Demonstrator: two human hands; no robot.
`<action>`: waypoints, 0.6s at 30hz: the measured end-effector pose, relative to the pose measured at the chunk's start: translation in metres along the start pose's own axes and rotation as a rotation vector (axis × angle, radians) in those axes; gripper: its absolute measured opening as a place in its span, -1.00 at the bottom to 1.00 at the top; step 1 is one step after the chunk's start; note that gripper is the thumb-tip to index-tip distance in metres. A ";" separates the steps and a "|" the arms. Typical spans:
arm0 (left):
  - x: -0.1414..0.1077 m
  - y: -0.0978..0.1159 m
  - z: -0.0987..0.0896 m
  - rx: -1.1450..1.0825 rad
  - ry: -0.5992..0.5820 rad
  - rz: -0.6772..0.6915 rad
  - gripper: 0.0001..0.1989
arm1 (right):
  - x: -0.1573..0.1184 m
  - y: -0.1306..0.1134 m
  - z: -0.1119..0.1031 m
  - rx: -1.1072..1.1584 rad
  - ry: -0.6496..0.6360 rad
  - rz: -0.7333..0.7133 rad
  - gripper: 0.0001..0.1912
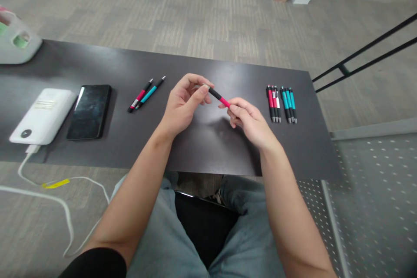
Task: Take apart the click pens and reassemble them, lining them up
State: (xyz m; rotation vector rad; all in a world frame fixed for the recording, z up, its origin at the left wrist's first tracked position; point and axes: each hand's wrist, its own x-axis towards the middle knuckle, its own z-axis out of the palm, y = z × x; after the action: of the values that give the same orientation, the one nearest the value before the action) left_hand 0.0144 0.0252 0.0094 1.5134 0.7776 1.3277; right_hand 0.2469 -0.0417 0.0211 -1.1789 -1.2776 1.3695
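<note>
One pen is held above the table, its long axis running from ten to four o'clock — the left hand pinches its tip end, the right hand grips its pink end, both equally near. Two loose pens lie at nine o'clock, grouped pens at three.

Bare tabletop lies open below the hands, with pink pens blocking the right.
</note>
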 end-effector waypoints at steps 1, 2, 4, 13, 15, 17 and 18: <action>0.000 0.000 -0.001 -0.007 -0.016 -0.019 -0.33 | -0.001 -0.001 0.005 -0.012 -0.040 0.011 -0.40; 0.000 0.001 -0.001 -0.012 -0.027 -0.039 -0.32 | -0.001 -0.001 0.011 -0.011 -0.075 0.025 -0.37; -0.001 0.001 -0.003 -0.029 -0.041 -0.068 -0.31 | 0.000 0.001 0.023 0.033 -0.138 0.066 -0.34; 0.000 -0.007 -0.001 -0.047 0.115 -0.054 -0.26 | 0.004 0.010 0.040 -0.283 0.105 -0.150 -0.45; 0.001 -0.008 -0.002 -0.031 0.135 -0.071 -0.23 | 0.004 0.007 0.041 -0.342 0.140 -0.185 -0.50; 0.001 -0.008 -0.003 -0.017 0.132 -0.089 -0.21 | 0.004 0.007 0.041 -0.316 0.132 -0.165 -0.44; 0.001 -0.008 -0.003 -0.023 0.126 -0.091 -0.22 | 0.005 0.008 0.040 -0.303 0.125 -0.156 -0.40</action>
State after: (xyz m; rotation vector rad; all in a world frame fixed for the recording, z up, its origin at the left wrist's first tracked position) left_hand 0.0126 0.0299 0.0025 1.3706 0.8969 1.3690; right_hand 0.2064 -0.0432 0.0136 -1.3154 -1.4882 0.9969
